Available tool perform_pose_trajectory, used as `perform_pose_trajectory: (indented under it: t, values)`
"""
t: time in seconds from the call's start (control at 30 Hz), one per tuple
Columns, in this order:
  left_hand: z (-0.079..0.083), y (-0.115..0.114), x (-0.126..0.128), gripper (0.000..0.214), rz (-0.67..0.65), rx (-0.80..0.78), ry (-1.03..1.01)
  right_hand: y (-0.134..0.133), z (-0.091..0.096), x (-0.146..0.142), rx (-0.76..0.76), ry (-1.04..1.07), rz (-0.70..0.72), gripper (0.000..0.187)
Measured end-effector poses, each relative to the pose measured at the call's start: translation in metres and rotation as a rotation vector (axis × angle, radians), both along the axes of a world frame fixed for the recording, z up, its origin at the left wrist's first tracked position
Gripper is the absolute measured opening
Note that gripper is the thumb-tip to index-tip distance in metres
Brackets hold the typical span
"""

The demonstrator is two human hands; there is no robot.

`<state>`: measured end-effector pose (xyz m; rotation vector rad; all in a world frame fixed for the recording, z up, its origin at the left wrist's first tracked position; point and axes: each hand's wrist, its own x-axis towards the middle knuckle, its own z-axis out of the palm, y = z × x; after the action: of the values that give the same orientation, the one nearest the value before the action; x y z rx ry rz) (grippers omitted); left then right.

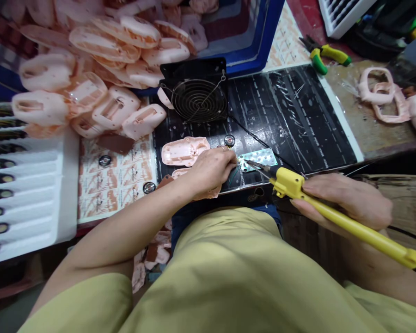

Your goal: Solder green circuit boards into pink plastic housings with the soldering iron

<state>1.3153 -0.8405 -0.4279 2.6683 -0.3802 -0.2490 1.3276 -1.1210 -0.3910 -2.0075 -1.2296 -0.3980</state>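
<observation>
My right hand point(346, 199) is closed around a yellow soldering iron point(333, 215), its metal tip resting near a small silvery plate point(260, 158) on the black mat point(298, 120). My left hand point(213, 169) is curled, fingers pinched at the mat beside the plate, over a pink plastic shell point(208, 192) that it partly hides; what it pinches is too small to name. A second pink shell half point(183, 151) lies open just left of that hand. A small round speaker disc point(229, 139) sits just beyond my fingers.
A black fan with wire grille point(197, 95) stands behind the work spot. A heap of pink shells point(100, 60) fills a blue bin point(263, 41) at back left. White foam tray point(27, 194) on the left. Green-handled pliers point(324, 54) and more pink parts point(384, 92) at right.
</observation>
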Motion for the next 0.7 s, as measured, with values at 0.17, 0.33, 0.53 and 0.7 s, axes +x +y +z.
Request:
perform_pose_trajectory:
  t: [0.17, 0.33, 0.53, 0.7]
  values:
    - [-0.001, -0.0002, 0.0004, 0.017, -0.014, 0.001, -0.012, 0.0017, 0.0009, 0.0012, -0.04, 0.009, 0.059, 0.035]
    - [-0.0004, -0.0014, 0.0002, 0.017, -0.008, 0.009, 0.008, 0.0029, 0.0022, 0.0023, -0.059, 0.005, 0.071, 0.033]
    - [0.0013, -0.0024, 0.0008, 0.018, -0.007, 0.023, 0.024, 0.0026, 0.0012, 0.0012, -0.047, 0.017, 0.075, 0.038]
    - [0.0014, -0.0027, 0.0016, 0.018, -0.004, 0.021, 0.038, 0.0056, 0.0055, 0.001, -0.081, -0.003, 0.092, 0.034]
